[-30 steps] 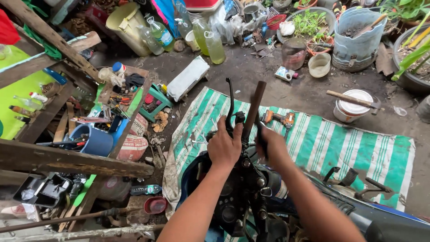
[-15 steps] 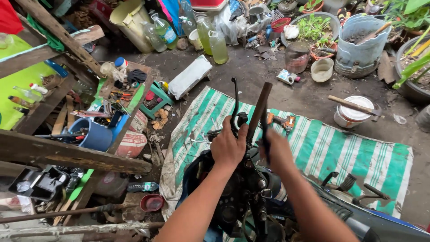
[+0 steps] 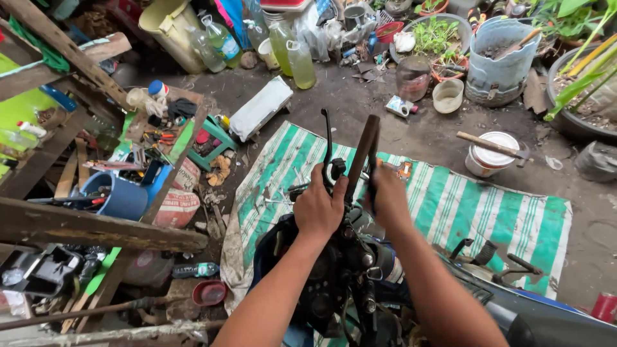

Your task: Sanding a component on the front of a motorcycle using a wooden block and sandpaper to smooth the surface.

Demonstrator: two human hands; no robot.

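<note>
Both hands, left (image 3: 319,209) and right (image 3: 390,196), closed around motorcycle handlebar (image 3: 360,157), now raised slightly above striped tarp (image 3: 463,205).

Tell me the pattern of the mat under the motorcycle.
Green and white stripes on the woven mat, head view.

We see a green-striped tarp (image 3: 488,212) centre-right, white bucket (image 3: 491,154) with hammer (image 3: 491,145) across it upper right, yellowish bottles (image 3: 301,63) top centre, blue cup (image 3: 119,196) left, red bowl (image 3: 209,292) lower left.
</note>
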